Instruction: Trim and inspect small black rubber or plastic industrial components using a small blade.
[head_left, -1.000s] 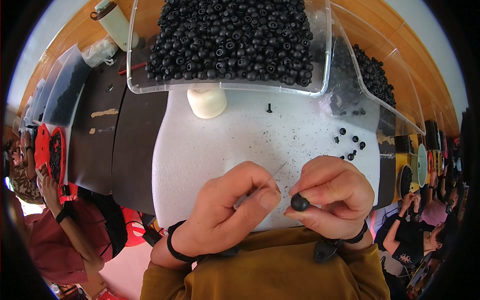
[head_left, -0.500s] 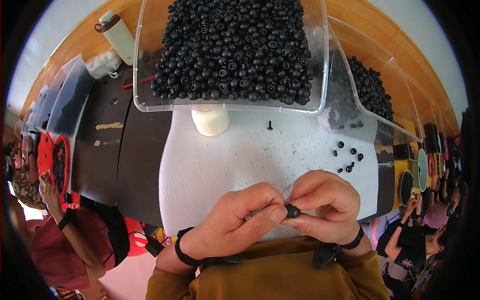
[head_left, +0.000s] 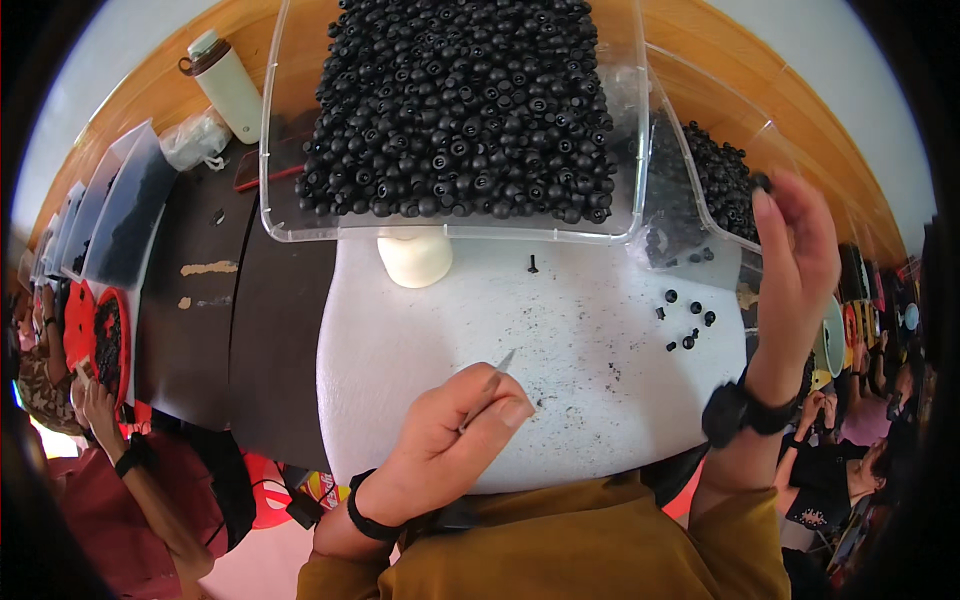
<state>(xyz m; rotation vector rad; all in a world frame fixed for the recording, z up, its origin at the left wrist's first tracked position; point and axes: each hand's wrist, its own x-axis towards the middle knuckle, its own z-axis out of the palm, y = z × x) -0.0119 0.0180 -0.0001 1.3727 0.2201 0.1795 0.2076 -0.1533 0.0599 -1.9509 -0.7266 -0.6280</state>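
Note:
My left hand point(head_left: 450, 440) is closed around a slim, pointed metal blade point(head_left: 494, 388), its tip toward the far right over the white foam sheet point(head_left: 430, 350). At the right, my right hand point(head_left: 797, 235) is raised beside the smaller clear bin point(head_left: 700, 190), pinching a small round black knob point(head_left: 762, 183) between thumb and fingers. Similar black knobs point(head_left: 460, 110) fill the large clear bin point(head_left: 452, 233) at the far side. Several loose black pieces point(head_left: 689, 342) lie on the sheet's right part, and a single stemmed black piece point(head_left: 533, 263) lies near the large bin.
A cream-white roll point(head_left: 415, 260) props the large bin's near edge. Beyond, a pale bottle point(head_left: 228, 90), a crumpled plastic bag point(head_left: 195, 138) and a red-edged phone point(head_left: 262, 172) lie left. A co-worker's hands point(head_left: 95, 405) work beside a red tray point(head_left: 110, 340); other people sit at right.
My hands have come apart. The right has carried the black knob away to the far right, by the smaller bin, while the left keeps the blade near the middle.

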